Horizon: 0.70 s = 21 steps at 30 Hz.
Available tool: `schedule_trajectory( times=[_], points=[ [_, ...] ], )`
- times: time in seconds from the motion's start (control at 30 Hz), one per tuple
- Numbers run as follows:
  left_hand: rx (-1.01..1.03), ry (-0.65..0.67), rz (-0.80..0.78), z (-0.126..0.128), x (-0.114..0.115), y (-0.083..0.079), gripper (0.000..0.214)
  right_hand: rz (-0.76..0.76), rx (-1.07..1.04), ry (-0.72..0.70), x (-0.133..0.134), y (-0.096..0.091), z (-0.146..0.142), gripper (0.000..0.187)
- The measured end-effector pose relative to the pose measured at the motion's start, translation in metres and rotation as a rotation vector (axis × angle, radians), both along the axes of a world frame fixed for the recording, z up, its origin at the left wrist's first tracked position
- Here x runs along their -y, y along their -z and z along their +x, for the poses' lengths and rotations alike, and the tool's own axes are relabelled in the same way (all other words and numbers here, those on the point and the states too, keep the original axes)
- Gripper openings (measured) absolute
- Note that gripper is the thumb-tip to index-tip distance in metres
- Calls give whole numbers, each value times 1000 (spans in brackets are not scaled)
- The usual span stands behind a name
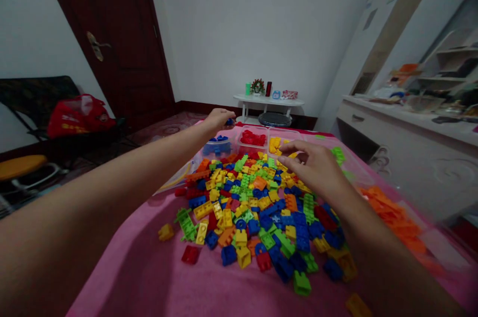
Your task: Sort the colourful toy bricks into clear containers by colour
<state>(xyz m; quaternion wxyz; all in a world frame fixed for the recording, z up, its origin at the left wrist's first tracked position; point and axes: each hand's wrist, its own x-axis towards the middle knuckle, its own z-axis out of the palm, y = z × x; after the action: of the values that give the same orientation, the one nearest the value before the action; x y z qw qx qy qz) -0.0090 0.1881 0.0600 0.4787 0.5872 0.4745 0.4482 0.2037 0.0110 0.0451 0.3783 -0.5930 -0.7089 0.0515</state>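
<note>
A heap of small plastic bricks point(254, 212) in red, blue, yellow, green and orange lies on a pink cloth point(149, 277). My left hand point(218, 119) reaches far out and is closed on a blue brick point(229, 121) above a clear tub of blue bricks point(217, 146). Beside that tub stand a tub of red bricks point(254, 138) and a tub of yellow bricks point(275, 144). My right hand point(311, 163) hovers over the far right of the heap, fingers curled and pinched on a yellow brick point(293, 155).
A clear tub of orange bricks point(396, 217) sits at the right edge of the cloth. Beyond are a white round side table point(269, 102), a dark red door point(119, 38), a chair with a red bag point(78, 115), and a white desk point(407, 133).
</note>
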Motion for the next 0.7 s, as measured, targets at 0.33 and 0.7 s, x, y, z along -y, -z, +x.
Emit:
schedule_trajectory(
  times=[0.33, 0.7],
  points=[
    [-524, 22, 521, -16, 16, -3, 39, -134, 240, -644, 60, 30, -133, 41],
    [-4, 294, 457, 18, 103, -21, 24, 81, 711, -670, 44, 80, -181, 36]
  ],
)
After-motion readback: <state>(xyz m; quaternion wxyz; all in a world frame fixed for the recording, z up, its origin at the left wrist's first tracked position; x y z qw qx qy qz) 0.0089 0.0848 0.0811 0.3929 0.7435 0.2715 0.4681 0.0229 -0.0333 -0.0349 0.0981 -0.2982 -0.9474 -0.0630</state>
